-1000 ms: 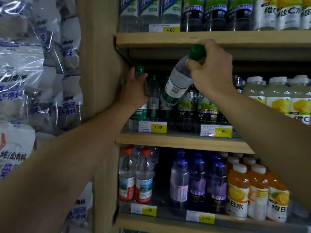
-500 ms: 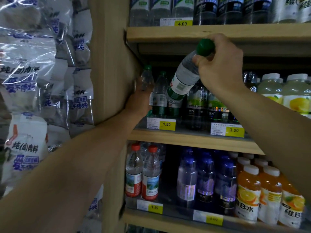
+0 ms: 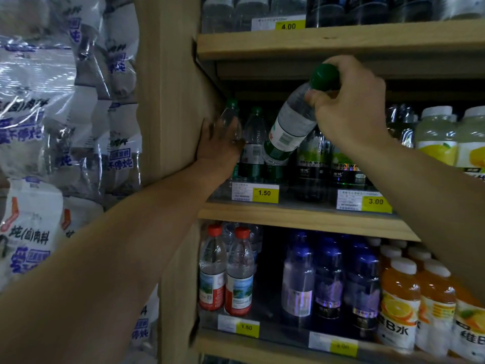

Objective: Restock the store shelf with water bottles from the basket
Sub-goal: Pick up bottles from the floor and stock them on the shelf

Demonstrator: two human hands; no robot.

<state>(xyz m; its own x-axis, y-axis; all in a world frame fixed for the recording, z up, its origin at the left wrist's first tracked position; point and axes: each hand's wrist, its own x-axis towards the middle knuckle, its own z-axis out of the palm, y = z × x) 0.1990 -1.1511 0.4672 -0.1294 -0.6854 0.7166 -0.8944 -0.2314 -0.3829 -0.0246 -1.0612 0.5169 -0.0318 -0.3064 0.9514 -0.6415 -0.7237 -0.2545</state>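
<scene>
Green-capped, the water bottle (image 3: 294, 124) tilts above the middle shelf (image 3: 301, 219), its base among the standing bottles, and the right hand (image 3: 351, 106) pinches its neck just under the cap. At the shelf's left corner the left hand (image 3: 220, 143) lies flat against a standing bottle (image 3: 231, 119), fingers loosely spread (holding nothing). Price tags (image 3: 264, 193) read 1.50 and 3.00; dark bottles say SODA WATER.

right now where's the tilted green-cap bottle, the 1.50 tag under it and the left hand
tilted bottle (image 3: 290, 130): head view, on its label
1.50 tag (image 3: 264, 193): head view, yellow part
left hand (image 3: 219, 144): head view, back of hand
</scene>
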